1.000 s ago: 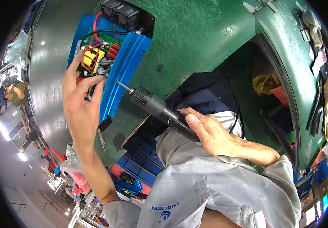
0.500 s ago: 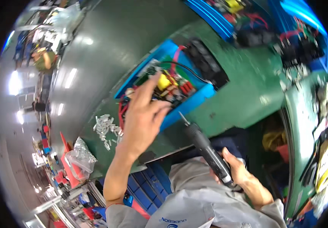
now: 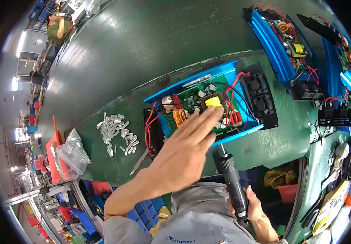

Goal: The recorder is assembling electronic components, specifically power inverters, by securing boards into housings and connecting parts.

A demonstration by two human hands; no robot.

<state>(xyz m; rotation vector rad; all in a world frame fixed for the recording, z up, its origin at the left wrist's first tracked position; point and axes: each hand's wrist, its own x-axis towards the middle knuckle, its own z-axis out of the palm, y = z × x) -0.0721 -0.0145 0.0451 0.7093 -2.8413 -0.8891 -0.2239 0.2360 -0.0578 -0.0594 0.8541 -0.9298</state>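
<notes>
My left hand (image 3: 183, 152) reaches over an open blue metal housing (image 3: 244, 134), fingers stretched out, its fingertips at the yellow-topped transformer (image 3: 213, 101) on the green circuit board (image 3: 191, 96). The hand hides part of the board and the near wall. My right hand (image 3: 254, 205) grips a black electric screwdriver (image 3: 234, 183) that points away from me. Its bit ends close to the housing's near wall; I cannot tell whether they touch. A black panel with two fans (image 3: 260, 95) lies at the housing's right end, joined by red and black wires.
Small silvery pieces (image 3: 116, 130) lie heaped on the green table (image 3: 167, 44), left of the housing. More blue housings (image 3: 275, 53) with boards stand at the far right. A plastic bag (image 3: 74, 156) and red bin (image 3: 54, 154) sit at the left edge. A person (image 3: 57, 30) is far left.
My left hand has moved right across the board, its fingers flatter now. The view has shifted, and the screwdriver stands more upright in the picture, still in my right hand.
</notes>
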